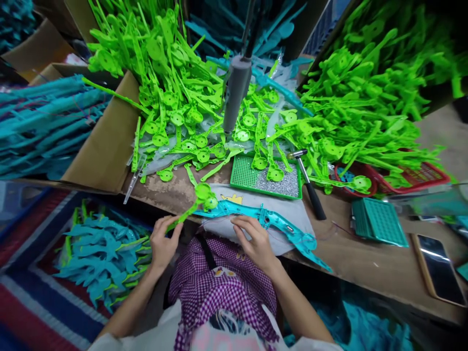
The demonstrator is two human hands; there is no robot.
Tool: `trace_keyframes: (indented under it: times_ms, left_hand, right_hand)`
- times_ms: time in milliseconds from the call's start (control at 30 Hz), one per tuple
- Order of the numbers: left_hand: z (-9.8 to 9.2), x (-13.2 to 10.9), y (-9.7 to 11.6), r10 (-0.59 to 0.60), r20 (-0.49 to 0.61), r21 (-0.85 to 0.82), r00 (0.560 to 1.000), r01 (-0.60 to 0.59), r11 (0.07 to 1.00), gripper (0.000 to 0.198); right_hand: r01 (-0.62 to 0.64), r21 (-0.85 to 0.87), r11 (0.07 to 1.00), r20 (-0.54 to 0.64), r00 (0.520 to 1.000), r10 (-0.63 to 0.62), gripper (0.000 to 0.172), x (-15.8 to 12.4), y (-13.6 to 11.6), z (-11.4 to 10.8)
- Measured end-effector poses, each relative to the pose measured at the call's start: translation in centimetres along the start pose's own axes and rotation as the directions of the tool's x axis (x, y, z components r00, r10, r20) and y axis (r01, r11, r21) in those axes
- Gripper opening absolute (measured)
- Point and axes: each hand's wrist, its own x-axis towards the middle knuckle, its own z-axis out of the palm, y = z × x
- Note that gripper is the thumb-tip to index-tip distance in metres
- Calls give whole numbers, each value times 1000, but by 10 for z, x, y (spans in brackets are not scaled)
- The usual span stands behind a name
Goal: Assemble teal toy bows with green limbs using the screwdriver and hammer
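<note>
My left hand (pixel 163 240) pinches the end of a bright green plastic arm piece (pixel 197 197) whose round head rests on a long teal plastic shell (pixel 266 222). That teal shell lies across a grey cloth (pixel 256 204) at the table's near edge. My right hand (pixel 254 239) presses flat on the teal shell's near side, fingers spread over it. A grey powered screwdriver (pixel 236 92) hangs above the table, behind both hands.
Heaps of green parts (pixel 175 87) fill the table's back and a box at right (pixel 365 87). A green screw tray (pixel 266 180), a hammer (pixel 310 187), a teal tray (pixel 378 222), a red basket (pixel 420 175) and a phone (pixel 440 270) lie to the right. Assembled teal pieces (pixel 102 253) are piled at lower left.
</note>
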Motion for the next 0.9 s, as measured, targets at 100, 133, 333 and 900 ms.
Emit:
trace_keyframes:
  times_ms: [100,133,333,900]
  left_hand:
    - [6,52,-4,-67,-202,65,977,82,995,18]
    - [11,73,-4,-98,-272,66,957,120,991,20]
    - [59,169,8,-236,-128,13,963,240,971,29]
    - [111,235,3,-187,41,137,982,179,974,24]
  right_hand:
    - [-35,4,999,21,999,34,19,-10,9,-1]
    - [-31,-8,999,29,999,31,19,-11,11,-2]
    - [14,-116,993,46,999,-8,16,-12,17,-10]
    - [-273,-153,950,-116,959,257,19,31,84,-125]
